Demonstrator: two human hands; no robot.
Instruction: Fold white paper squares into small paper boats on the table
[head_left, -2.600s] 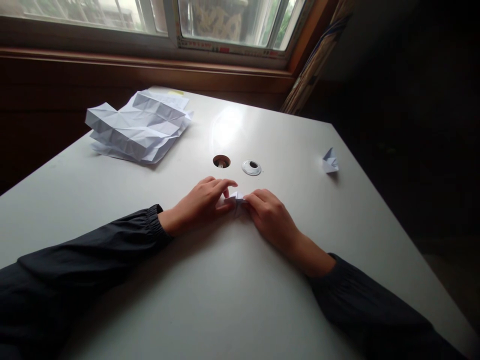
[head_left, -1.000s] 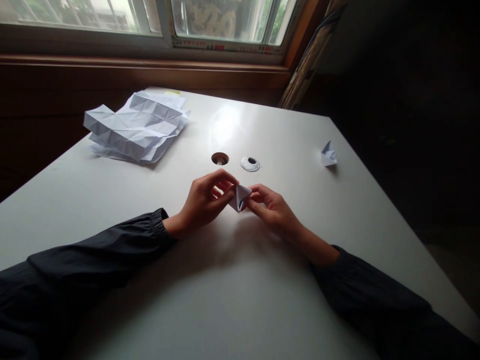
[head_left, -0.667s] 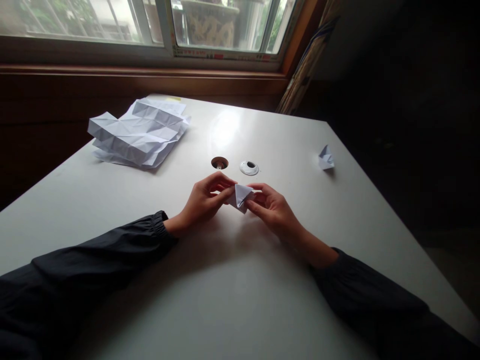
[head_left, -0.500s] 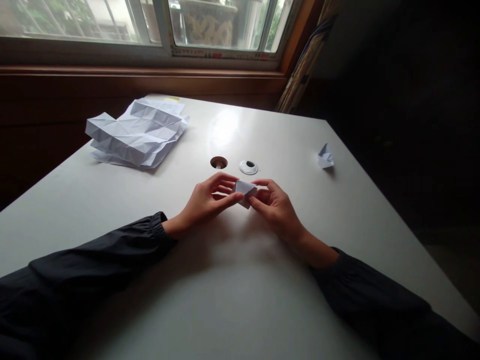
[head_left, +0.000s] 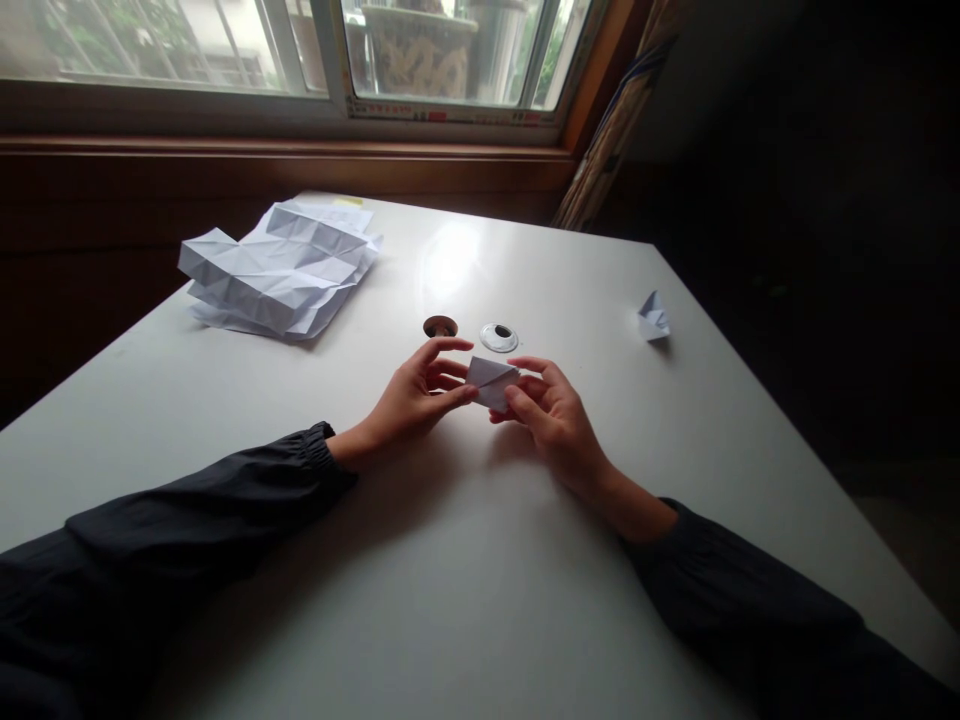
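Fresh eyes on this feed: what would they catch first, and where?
Probably the small folded white paper mid-view, pinched by the right hand, with the left hand at its edge. Next, the big pile of creased paper far left on the white table, and a lone folded piece far right.

I count my left grip [head_left: 411, 402] and my right grip [head_left: 556, 422]: two grips, in two dark sleeves [head_left: 210, 505]. One folded paper [head_left: 491, 380] at the centre of the frame and one loose paper piece [head_left: 655, 320] at the right make two. At upper left is one paper stack [head_left: 281, 265], its sheets too overlapped to count. One worktop [head_left: 420, 600] shows one hole [head_left: 440, 325] and one round cover [head_left: 496, 338]; at the top, one window [head_left: 332, 60], one curtain [head_left: 611, 145].
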